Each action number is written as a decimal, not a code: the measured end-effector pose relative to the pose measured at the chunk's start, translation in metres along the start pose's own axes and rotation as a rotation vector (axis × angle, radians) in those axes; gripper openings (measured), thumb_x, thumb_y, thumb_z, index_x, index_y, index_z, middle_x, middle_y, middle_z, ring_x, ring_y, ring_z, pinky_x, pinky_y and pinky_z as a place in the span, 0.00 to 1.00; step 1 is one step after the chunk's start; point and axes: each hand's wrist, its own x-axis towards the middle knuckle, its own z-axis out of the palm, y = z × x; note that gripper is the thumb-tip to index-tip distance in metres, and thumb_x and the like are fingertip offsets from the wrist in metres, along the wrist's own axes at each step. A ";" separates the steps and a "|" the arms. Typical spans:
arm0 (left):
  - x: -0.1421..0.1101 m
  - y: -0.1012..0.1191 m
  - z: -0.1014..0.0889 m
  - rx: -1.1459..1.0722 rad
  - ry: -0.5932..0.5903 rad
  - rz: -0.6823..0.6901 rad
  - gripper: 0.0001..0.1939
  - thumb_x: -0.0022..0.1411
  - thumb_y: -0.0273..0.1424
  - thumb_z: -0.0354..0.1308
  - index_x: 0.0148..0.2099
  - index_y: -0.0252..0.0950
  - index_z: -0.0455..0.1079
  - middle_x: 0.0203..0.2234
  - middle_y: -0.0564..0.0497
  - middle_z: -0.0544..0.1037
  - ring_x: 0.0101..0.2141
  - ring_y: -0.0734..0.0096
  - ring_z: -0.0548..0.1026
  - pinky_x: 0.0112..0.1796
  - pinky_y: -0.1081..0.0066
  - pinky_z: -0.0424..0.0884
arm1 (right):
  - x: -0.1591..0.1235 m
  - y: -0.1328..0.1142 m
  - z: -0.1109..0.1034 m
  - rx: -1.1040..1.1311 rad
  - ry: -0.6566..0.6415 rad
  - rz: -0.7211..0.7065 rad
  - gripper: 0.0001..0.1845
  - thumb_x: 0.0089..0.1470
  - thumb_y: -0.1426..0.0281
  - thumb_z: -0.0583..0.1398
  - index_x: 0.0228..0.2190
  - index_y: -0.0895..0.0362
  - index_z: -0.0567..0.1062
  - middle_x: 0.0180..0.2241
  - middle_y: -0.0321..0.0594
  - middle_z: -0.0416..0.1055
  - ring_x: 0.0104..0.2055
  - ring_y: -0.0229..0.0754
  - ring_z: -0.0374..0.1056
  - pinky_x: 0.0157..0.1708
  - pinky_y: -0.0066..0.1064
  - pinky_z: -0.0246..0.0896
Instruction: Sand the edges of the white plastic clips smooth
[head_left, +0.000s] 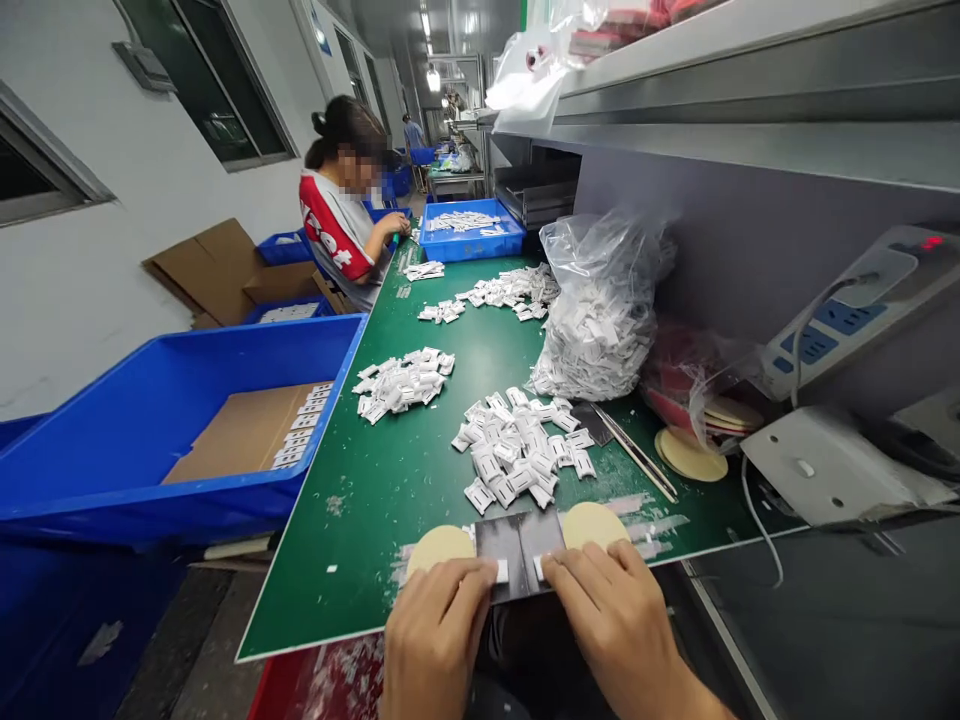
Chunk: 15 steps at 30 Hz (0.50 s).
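Observation:
At the table's near edge my left hand [444, 625] is closed on a small white plastic part [502, 571], pressed against the left side of a dark flat plate [501, 540]. My right hand [611, 610] pinches another white plastic part [538, 568] at the plate's right side. Beside the plate lie two pale yellow discs, the left disc [442, 546] and the right disc [594, 524], each partly under my fingers. Just beyond is a heap of white plastic parts [517, 450]. Tweezers [637, 455] lie to its right.
A clear bag of white parts [596, 335] stands at the right, near a power strip [847, 310]. More white pieces [405, 382] lie on the green table [322, 570]. A blue bin [187, 350] is at left. A co-worker [341, 205] sits by a blue tray [472, 245].

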 end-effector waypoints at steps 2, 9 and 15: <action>-0.001 -0.001 0.002 0.027 -0.006 -0.022 0.08 0.69 0.26 0.54 0.43 0.40 0.75 0.34 0.49 0.81 0.33 0.67 0.76 0.35 0.68 0.64 | 0.001 0.000 0.006 -0.012 -0.012 0.020 0.15 0.66 0.80 0.51 0.34 0.58 0.75 0.25 0.38 0.71 0.28 0.41 0.62 0.32 0.36 0.44; 0.007 0.006 0.005 0.045 -0.004 -0.030 0.08 0.69 0.26 0.54 0.41 0.39 0.74 0.31 0.51 0.79 0.30 0.68 0.73 0.34 0.67 0.61 | 0.005 -0.001 0.005 -0.005 -0.039 -0.023 0.17 0.67 0.79 0.49 0.33 0.57 0.75 0.23 0.38 0.69 0.27 0.41 0.60 0.33 0.37 0.45; -0.011 0.009 -0.009 -0.116 -0.071 -0.010 0.08 0.67 0.24 0.55 0.38 0.40 0.73 0.28 0.51 0.77 0.29 0.68 0.73 0.31 0.69 0.64 | -0.017 -0.005 -0.008 0.019 -0.041 -0.048 0.16 0.66 0.78 0.49 0.33 0.59 0.75 0.25 0.40 0.73 0.29 0.43 0.62 0.33 0.38 0.48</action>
